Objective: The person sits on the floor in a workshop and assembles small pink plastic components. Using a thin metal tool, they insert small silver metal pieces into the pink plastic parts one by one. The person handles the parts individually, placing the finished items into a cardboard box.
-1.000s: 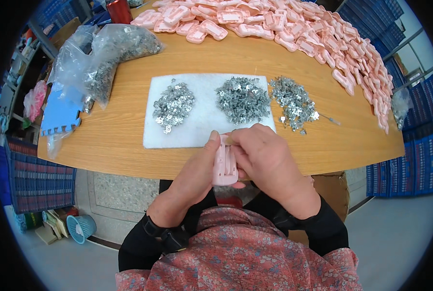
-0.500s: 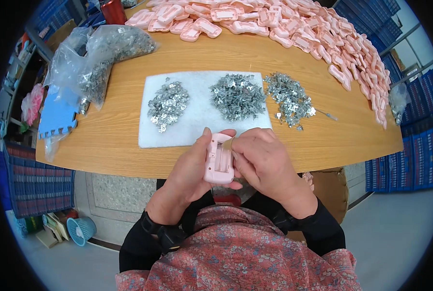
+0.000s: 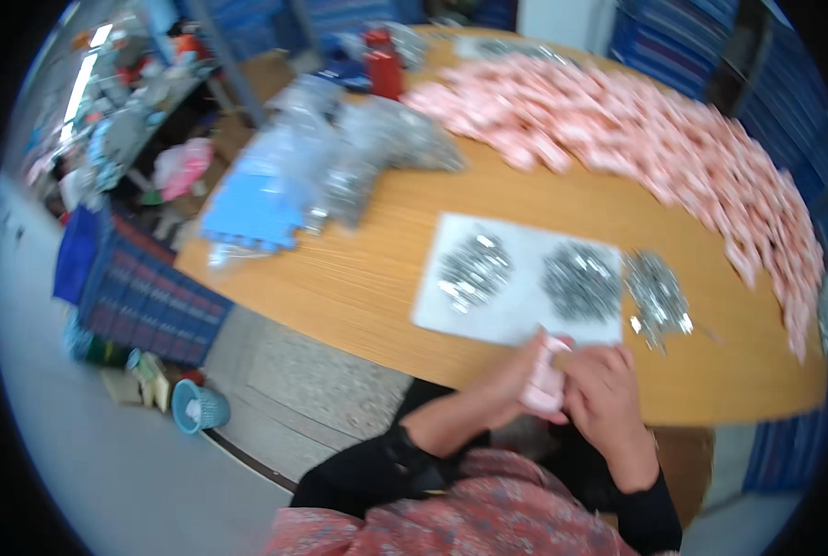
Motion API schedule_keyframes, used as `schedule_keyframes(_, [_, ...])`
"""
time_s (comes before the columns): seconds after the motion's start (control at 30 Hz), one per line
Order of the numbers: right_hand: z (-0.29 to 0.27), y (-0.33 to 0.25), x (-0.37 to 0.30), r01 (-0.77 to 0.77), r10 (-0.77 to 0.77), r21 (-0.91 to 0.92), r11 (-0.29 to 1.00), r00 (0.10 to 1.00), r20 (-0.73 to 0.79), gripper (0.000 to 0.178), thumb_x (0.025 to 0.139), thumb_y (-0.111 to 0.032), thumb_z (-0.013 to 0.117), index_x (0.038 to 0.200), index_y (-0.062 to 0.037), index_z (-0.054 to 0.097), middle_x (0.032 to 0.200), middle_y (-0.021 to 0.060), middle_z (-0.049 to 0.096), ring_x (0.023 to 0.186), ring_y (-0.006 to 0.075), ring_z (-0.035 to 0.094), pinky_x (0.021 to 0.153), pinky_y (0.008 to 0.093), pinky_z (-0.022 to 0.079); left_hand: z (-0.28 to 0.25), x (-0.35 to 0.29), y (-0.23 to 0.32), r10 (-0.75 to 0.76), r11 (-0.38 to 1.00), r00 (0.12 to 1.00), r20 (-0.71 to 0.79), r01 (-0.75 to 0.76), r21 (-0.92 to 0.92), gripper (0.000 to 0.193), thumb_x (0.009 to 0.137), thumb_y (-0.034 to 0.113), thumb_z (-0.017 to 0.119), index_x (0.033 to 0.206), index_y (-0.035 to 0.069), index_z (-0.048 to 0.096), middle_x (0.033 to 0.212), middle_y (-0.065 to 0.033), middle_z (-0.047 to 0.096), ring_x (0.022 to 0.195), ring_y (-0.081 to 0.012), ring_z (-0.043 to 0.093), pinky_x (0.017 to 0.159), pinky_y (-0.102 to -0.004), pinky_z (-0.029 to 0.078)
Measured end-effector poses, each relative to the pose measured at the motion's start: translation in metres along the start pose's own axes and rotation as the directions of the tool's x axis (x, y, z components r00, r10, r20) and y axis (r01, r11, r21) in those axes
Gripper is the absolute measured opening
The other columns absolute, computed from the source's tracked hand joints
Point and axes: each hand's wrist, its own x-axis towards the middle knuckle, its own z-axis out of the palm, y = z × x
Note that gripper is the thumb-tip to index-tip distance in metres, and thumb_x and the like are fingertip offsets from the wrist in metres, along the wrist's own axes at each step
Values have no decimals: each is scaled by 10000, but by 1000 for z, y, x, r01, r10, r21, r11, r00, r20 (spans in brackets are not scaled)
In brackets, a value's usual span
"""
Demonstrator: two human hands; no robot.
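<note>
My left hand [image 3: 508, 382] is closed around a pale pink plastic casing [image 3: 545, 378], held tilted just off the table's near edge. My right hand [image 3: 608, 389] is at the casing's right side with its fingers pinched together; what they hold, if anything, is lost in blur. Beyond both hands lies a white foam sheet [image 3: 522, 304] bearing two heaps of small shiny metal pieces, a left heap [image 3: 476, 271] and a denser heap [image 3: 581, 281]. Another metal heap [image 3: 657, 295] rests on the wood to the right of the sheet.
Many pink casings [image 3: 608, 125] are piled along the table's far and right sides. At the left sit clear plastic bags [image 3: 363, 153] of metal pieces and a blue foam mat [image 3: 252, 215]. A red container [image 3: 383, 67] stands behind. On the floor is a light-blue basket [image 3: 191, 408].
The view has swung left and blurred, so the table and hands appear farther right and lower. Both hands stay together at the pink casing.
</note>
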Motion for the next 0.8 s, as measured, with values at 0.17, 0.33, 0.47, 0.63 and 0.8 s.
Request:
schedule_keyframes(0.17, [-13, -17, 0, -12, 18, -77, 997, 996, 83, 366, 684, -51, 690, 1047, -54, 643, 983, 55, 678, 951, 264, 604, 879, 449, 384, 9, -5, 2, 19, 999, 1000, -8, -19, 50, 585, 1047, 536, 224, 1425, 121, 390, 1073, -83, 629, 835, -177, 679, 643, -350, 601])
schedule_keyframes(0.33, [-11, -14, 2, -3, 8, -67, 998, 997, 76, 384, 666, -41, 698, 1044, -56, 638, 1014, 76, 686, 993, 265, 597, 895, 459, 371, 5, 1, 1, 63, 995, 998, -23, -62, 75, 576, 1046, 538, 228, 1403, 125, 414, 1099, -68, 619, 846, -160, 675, 622, -327, 593])
schedule_keyframes(0.47, [-12, -14, 4, -6, 11, -71, 997, 998, 68, 401, 652, -21, 682, 1050, -59, 641, 997, 73, 681, 974, 263, 599, 894, 458, 373, 7, 5, 1, 61, 990, 997, -48, -54, 129, 576, 1044, 546, 220, 1408, 146, 418, 1062, -69, 628, 833, -148, 669, 619, -322, 590])
schedule_keyframes(0.63, [-16, -13, 4, -30, 31, -48, 998, 999, 22, 391, 640, -9, 672, 1027, -60, 642, 965, 60, 673, 951, 261, 597, 890, 454, 376, 14, 0, 8, 27, 991, 1000, -11, -25, 130, 592, 1032, 579, 217, 1431, 186, 409, 1060, -55, 620, 839, -130, 650, 650, -325, 592])
schedule_keyframes(0.8, [-13, -13, 3, -33, 33, -64, 997, 999, -1, 395, 636, -3, 670, 1026, -55, 644, 951, 44, 669, 932, 261, 595, 888, 446, 377, 11, 3, 6, 27, 989, 999, -22, -24, 144, 601, 1027, 593, 215, 1434, 195, 407, 1070, -44, 613, 864, -125, 643, 682, -336, 600])
